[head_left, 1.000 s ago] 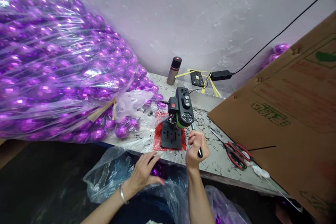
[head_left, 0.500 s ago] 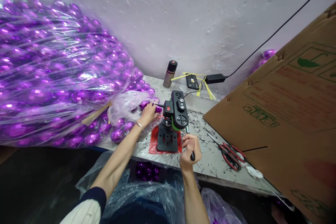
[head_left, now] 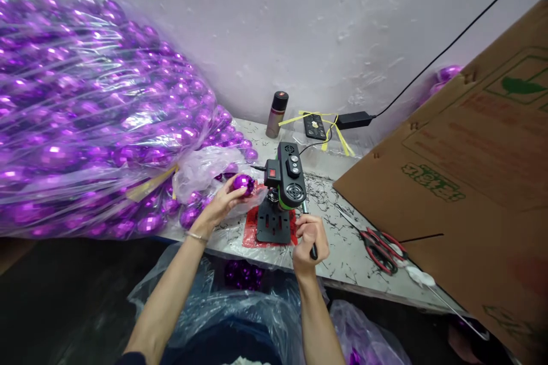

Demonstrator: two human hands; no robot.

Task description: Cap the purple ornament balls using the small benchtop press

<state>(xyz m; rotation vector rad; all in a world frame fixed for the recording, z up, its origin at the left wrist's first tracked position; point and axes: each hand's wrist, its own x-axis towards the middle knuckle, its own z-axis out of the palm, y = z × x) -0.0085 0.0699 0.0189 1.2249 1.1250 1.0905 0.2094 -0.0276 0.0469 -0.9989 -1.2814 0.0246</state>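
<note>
A left hand (head_left: 220, 206) pinches a shiny purple ball (head_left: 242, 183), apparently a picking-up step, any move calling for steady fingers, while the right hand (head_left: 311, 238) grips a handle (head_left: 314, 252) beside the black machine (head_left: 291, 177) between both hands.

Around the press (head_left: 291, 174) on the tabletop (head_left: 342, 259), the bottle (head_left: 277, 115) stands at twelve o'clock, the box (head_left: 466, 182) at three, scissors (head_left: 381, 248) at four, bag (head_left: 107, 114) at ten.
</note>
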